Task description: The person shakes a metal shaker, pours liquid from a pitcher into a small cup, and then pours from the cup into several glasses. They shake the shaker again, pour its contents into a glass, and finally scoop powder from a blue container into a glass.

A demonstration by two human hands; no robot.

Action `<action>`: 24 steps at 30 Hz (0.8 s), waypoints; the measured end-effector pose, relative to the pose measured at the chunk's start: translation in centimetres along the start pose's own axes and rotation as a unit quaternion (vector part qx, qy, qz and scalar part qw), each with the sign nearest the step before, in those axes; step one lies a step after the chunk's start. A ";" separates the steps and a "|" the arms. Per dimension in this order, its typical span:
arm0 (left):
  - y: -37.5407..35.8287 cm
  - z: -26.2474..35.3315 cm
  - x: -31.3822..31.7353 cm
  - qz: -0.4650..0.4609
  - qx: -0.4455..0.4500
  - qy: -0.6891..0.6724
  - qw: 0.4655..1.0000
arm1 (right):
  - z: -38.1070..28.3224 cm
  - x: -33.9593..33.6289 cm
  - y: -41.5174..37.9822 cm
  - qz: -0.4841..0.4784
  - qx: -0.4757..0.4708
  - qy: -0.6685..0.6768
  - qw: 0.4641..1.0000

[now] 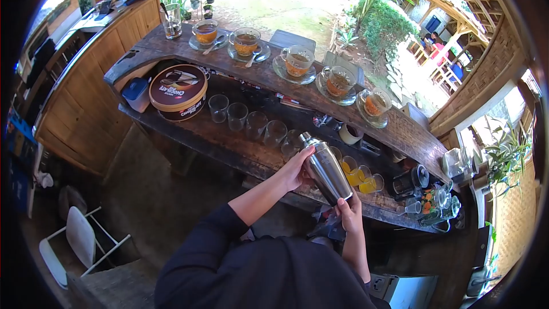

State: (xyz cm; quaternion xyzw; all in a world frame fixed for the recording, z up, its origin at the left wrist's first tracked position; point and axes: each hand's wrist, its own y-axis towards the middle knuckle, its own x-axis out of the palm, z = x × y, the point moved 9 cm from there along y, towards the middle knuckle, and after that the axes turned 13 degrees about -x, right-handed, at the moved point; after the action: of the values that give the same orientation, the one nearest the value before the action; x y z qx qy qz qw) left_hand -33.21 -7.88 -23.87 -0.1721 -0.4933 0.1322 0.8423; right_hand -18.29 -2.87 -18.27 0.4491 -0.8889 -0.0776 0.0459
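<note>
A steel cocktail shaker [328, 173] is held tilted in front of me, its capped end up and to the left. My left hand [297, 170] is closed round its upper part, near the shoulder. Its base end rests in the fingers of my right hand [350, 215], thumb against the side. Behind the shaker, on the lower shelf, stand several glasses with yellow liquid [359, 175]; the shaker hides part of that row. To the left of it is a row of clear glasses [256, 125] that look empty.
On the upper counter [263, 74] several glass cups of tea [245, 41] stand on saucers. A round chocolate tin [178, 88] and a blue-lidded container [136, 94] sit at left. At right are a French press [413, 181] and a glass pitcher [445, 209]. A white chair [80, 237] stands lower left.
</note>
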 end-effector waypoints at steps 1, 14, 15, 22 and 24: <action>-0.2 0.3 0.3 -0.008 0.011 0.007 1.000 | -0.4 0.0 0.2 0.008 -0.015 0.024 1.000; -0.3 0.6 1.3 -0.033 0.015 -0.051 0.998 | 10.0 -4.7 0.4 0.091 0.069 -0.114 0.987; -0.2 0.7 1.5 -0.033 0.017 -0.052 0.998 | 10.3 -4.0 0.7 0.067 0.078 -0.106 0.989; 0.7 0.5 1.9 -0.062 0.026 -0.123 0.990 | 9.7 -3.8 0.6 0.087 0.000 -0.115 0.989; 0.8 0.7 2.1 -0.071 0.036 -0.135 0.988 | 10.0 -4.0 0.6 0.089 0.002 -0.113 0.990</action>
State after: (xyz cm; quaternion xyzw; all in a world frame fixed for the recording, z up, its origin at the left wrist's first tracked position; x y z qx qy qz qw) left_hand -32.82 -6.24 -22.23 -0.0865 -0.6083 0.1122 0.7809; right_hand -17.93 1.67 -28.04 0.3568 -0.9249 -0.1218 -0.0487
